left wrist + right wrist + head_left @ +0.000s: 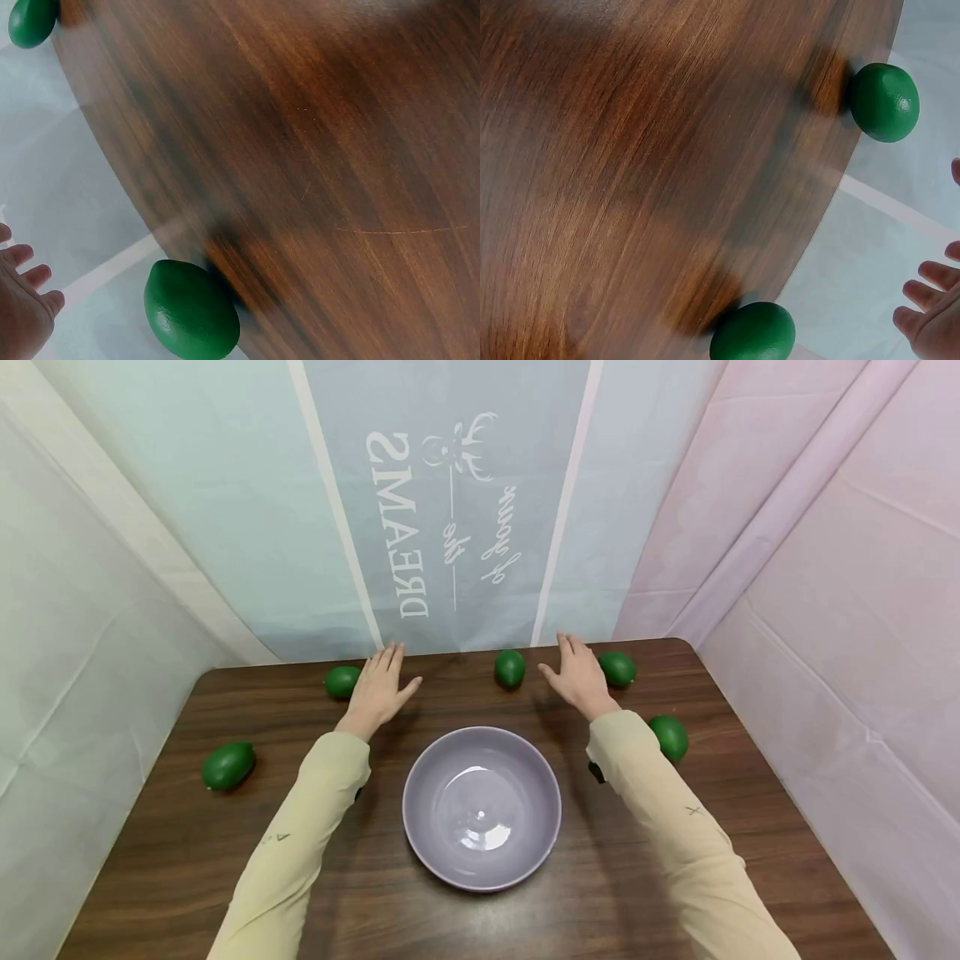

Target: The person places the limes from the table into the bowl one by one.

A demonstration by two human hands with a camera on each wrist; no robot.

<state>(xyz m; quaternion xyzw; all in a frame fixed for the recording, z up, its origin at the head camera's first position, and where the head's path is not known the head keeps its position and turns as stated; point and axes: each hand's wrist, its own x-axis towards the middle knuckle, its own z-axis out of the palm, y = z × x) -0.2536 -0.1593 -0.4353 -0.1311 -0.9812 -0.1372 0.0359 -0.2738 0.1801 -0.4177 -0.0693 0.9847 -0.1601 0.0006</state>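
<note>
My left hand (377,687) reaches over the far left of the table with straight fingers and a spread thumb, holding nothing. Just left of it, partly covered by the hand, lies a green lime (342,682), large in the left wrist view (192,309). My right hand (580,678) is likewise stretched out and holds nothing. Right beside its outer edge sits another lime (618,668). Between the two hands, near the back edge, stands a third lime (510,668). A wide lavender bowl (480,793) rests between my forearms, with nothing inside.
Farther left on the brown wooden table (150,860) lies one more lime (228,767). Another lime (670,737) sits against the outline of my right sleeve (660,810). Behind the table's back edge hangs a pale printed cloth (465,527), with white cloth at both sides.
</note>
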